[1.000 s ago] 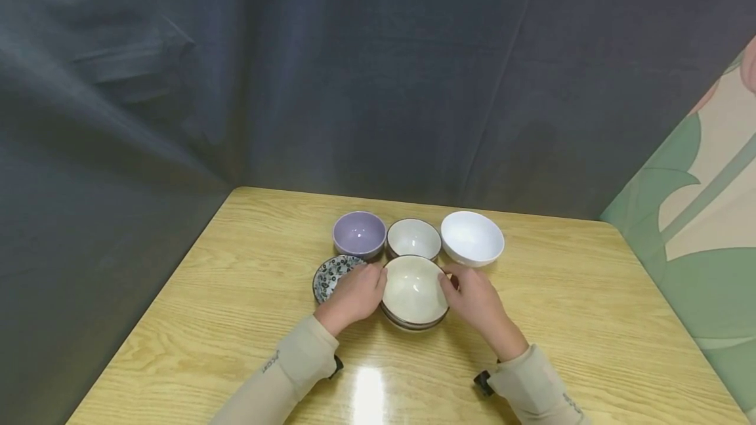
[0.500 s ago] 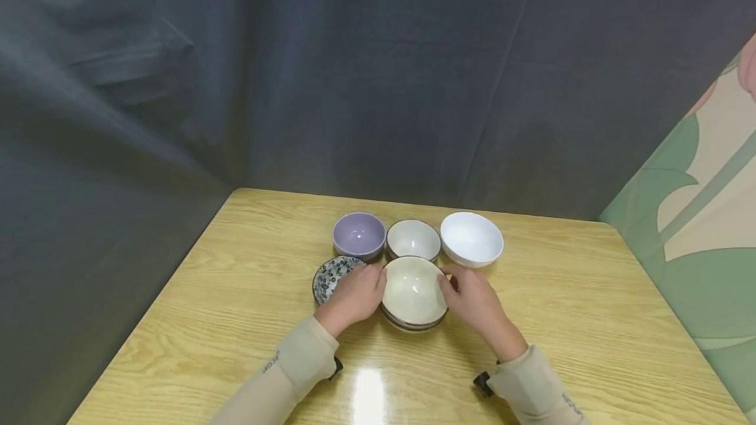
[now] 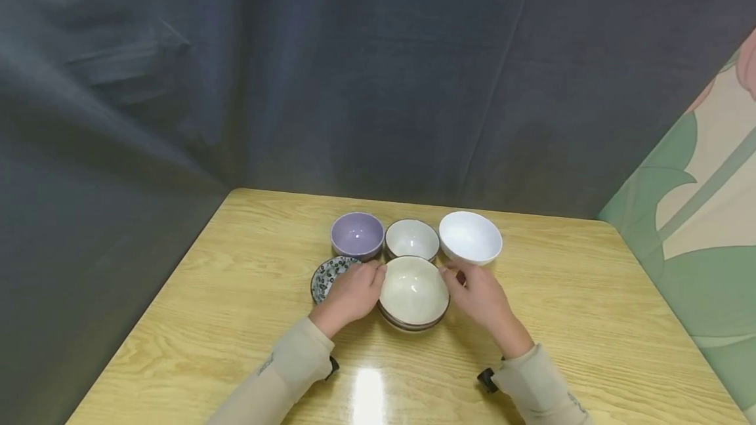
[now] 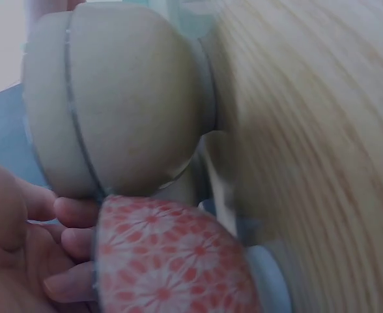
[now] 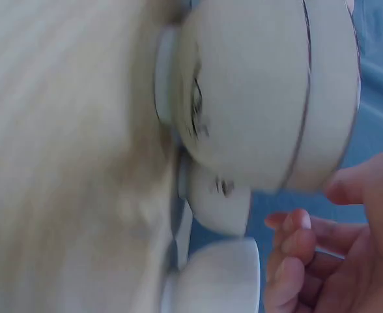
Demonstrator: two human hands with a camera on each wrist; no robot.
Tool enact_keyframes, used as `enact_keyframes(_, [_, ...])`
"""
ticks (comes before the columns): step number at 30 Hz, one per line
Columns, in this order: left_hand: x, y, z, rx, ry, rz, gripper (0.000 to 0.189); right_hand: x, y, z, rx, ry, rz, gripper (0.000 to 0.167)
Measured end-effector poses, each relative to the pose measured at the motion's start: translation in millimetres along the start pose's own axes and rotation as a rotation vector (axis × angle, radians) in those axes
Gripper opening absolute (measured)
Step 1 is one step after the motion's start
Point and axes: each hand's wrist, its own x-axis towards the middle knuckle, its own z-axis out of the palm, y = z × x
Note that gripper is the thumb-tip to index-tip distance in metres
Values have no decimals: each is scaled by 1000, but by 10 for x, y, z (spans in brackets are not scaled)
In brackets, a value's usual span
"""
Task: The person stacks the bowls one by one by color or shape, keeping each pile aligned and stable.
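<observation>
A cream bowl [image 3: 415, 290] with a dark rim is nested in another similar bowl, forming a stack at the front of the bowl group. My left hand [image 3: 352, 295] is at the stack's left rim, fingers touching or very near it, between it and a flowered bowl [image 3: 326, 279]. That bowl shows a red-and-white flower outside [image 4: 172, 261] in the left wrist view. On the other side, my right hand [image 3: 481, 300] has its thumb at the rim; in the right wrist view its other fingers [image 5: 299, 241] are loosely bent, apart from the stack [image 5: 256, 91].
Behind the stack stand a purple bowl [image 3: 357, 236], a smaller off-white bowl [image 3: 412, 240] and a white bowl [image 3: 470, 238], close together. The wooden table [image 3: 236, 281] ends at a dark curtain [image 3: 378, 84]. A patterned wall [image 3: 709, 228] is on the right.
Both hands have eased slightly outward from the stack's rim, and their grip has loosened. The stack and the other bowls have stayed put.
</observation>
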Motion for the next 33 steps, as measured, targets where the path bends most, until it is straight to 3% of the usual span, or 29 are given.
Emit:
enact_keyframes(8, [-248, -18, -74, -5, 11, -3, 44, 248, 188, -310, -55, 148, 63, 43])
enact_keyframes(14, [-394, -34, -74, 2, 9, 0, 44, 438, 400, -424, -101, 194, 99, 52])
enact_keyframes(24, [-440, -18, -107, -1, -4, 18, 46, 616, 812, -383, -113, 83, 262, 64])
enact_keyframes(33, [-438, -46, -94, -14, -24, -7, 53, 637, 954, -359, -28, -36, 286, 57])
